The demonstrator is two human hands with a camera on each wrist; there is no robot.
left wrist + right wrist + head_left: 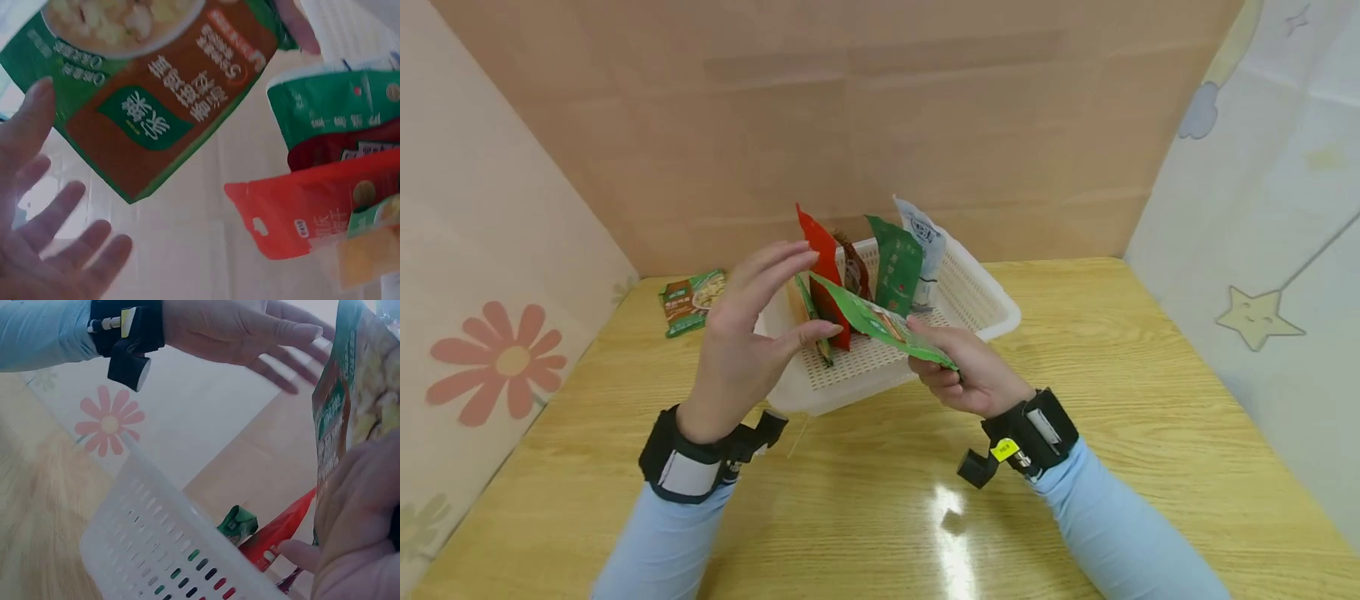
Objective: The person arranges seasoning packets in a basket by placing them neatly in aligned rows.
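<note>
My right hand (966,367) pinches a green-and-brown soup mix packet (887,323) by one end, holding it tilted over the front of a white basket (1003,321). The left wrist view shows its printed front, with a bowl of soup above white lettering. Fingers spread and slightly bent, my left hand (737,333) is raised at the basket's left side, its thumb apart from its fingers and nothing between them. In the basket stand a red packet (822,242), a dark green packet (895,262), a pale blue-and-white packet (923,229) and a brown packet (856,271).
Another green-and-brown packet (681,308) lies flat on the wooden table (865,517), left of the basket. A thin packet (812,321) leans inside the basket's left end. A brown paper-like wall (925,108) rises behind, with patterned white panels on both sides.
</note>
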